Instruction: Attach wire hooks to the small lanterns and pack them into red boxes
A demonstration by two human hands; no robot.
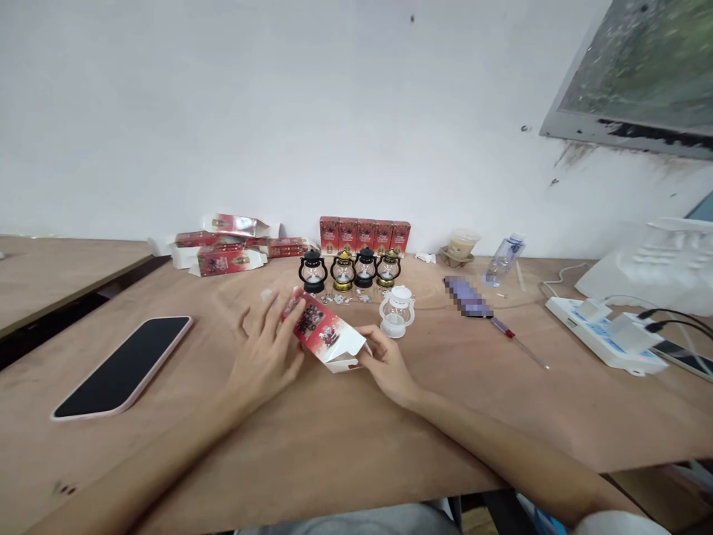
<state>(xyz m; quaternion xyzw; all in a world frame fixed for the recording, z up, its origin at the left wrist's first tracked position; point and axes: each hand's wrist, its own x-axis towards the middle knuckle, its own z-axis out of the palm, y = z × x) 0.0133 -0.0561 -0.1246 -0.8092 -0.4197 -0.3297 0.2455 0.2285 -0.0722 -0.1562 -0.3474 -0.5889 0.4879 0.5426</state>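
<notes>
A red and white printed carton (326,333) is held between my two hands over the table, its near right end open with flaps out. My left hand (264,345) has its fingers around the carton's far left end. My right hand (388,364) pinches the flaps at the near right end. Just right of the carton stands a white lantern (396,312). Behind it, black and gold lanterns (343,272) stand in a row, with small metal pieces (339,299) in front of them.
Closed red boxes (365,236) line the wall, and loose cartons (231,260) are piled left of them. A phone (125,368) lies at left. Rightward are a cup (461,244), a bottle (504,260), a screwdriver (521,343) and a power strip (604,338) with cables.
</notes>
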